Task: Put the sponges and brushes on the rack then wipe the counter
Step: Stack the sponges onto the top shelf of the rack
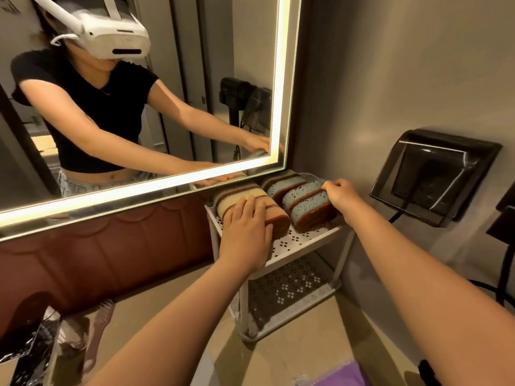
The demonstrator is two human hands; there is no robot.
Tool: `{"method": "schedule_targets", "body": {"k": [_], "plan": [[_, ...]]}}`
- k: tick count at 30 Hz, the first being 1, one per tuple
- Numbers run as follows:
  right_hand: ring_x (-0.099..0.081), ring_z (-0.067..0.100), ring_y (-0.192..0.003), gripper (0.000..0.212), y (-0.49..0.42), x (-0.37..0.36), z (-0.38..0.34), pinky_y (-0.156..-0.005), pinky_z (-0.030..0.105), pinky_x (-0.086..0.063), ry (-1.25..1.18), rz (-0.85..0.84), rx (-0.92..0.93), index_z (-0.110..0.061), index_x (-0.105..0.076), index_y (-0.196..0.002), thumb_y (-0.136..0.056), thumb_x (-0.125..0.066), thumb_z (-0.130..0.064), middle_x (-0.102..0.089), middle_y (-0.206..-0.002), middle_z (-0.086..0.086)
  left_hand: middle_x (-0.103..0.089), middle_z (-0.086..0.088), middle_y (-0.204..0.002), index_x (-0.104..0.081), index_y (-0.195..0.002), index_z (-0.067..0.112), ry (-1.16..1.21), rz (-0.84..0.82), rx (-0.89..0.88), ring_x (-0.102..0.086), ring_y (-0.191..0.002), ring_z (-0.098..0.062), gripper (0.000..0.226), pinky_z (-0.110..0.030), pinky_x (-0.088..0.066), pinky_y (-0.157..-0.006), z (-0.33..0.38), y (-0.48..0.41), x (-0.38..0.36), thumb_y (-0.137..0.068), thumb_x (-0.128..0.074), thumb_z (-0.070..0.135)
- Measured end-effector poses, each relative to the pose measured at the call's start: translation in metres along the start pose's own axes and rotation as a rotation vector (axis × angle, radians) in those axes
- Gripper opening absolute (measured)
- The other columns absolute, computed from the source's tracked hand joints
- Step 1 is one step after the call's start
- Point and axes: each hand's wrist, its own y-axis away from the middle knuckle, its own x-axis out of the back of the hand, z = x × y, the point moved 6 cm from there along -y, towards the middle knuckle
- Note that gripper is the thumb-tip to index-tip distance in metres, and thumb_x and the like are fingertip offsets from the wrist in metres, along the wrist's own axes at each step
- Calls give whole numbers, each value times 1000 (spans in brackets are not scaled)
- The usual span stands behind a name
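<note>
Worktop (278, 358): purple cloth (342, 374) at the near edge, brush (97, 327) lying off left.
Rack (303, 254): white, two tiers, sponges up top.
Left hand (245, 235): fingers relaxed, resting on the yellow sponges (237, 196).
Right hand (338, 195): fingers curled over the blue sponges (303, 199), gripping.

Blue & yellow sponges (306, 201), white perforated rack (295, 246), purple cloth (345, 376).

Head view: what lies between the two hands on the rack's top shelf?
In the head view, the blue sponge pair; the right hand pinches it, the left hand rests on the beige sponges beside it.
</note>
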Motion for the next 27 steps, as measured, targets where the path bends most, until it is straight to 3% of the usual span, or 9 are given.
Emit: {"method": "schedule_targets", "body": {"k": [5, 12, 16, 19, 22, 27], "plan": [[-55, 30, -105, 41, -6, -19, 0, -86, 36, -46, -9, -117, -81, -8, -54, -124, -92, -44, -31, -58, -120, 15, -13, -4, -157, -16, -148, 20, -5, 8, -13, -6, -145, -23, 54, -38, -6, -117, -1, -2, 0, -98, -29, 38], [-54, 26, -98, 38, -16, -31, 9, -83, 32, -44, -67, -109, -77, -3, -56, -117, -92, -46, -29, -60, -114, 14, -11, -3, -158, -15, -147, 20, 17, 12, -7, -4, -145, -22, 54, -37, -4, -118, -2, -1, -2, -98, -29, 38], [-57, 32, -106, 39, -23, -31, 12, -96, 41, -47, 89, 18, -21, -12, -66, -91, -84, -45, -44, -63, -113, 15, -12, -3, -158, -14, -148, 20, 24, 11, -8, -3, -145, -21, 54, -37, -3, -118, -3, 0, -3, -98, -28, 39], [-52, 35, -112, 53, -24, -29, 8, -96, 39, -43, 345, 101, 36, -13, -67, -108, -88, -36, -52, -60, -119, 15, -13, -3, -157, -15, -148, 20, 23, 12, -12, -4, -145, -21, 54, -37, -3, -118, -3, 0, -3, -98, -29, 38], [-52, 35, -114, 57, -25, -30, 6, -96, 39, -43, 385, 110, 64, -11, -64, -115, -91, -33, -53, -60, -121, 15, -13, -3, -157, -16, -148, 20, 31, 6, -8, -4, -145, -21, 54, -37, -3, -118, -3, 0, -4, -98, -29, 38], [-39, 34, -121, 48, 0, -17, -10, -94, 42, -37, 524, 314, 244, -13, -55, -119, -93, -38, -49, -51, -127, 14, -13, -3, -157, -15, -147, 21, 61, -19, -1, -7, -144, -23, 55, -39, -5, -117, -4, 0, -3, -98, -29, 41]]}}
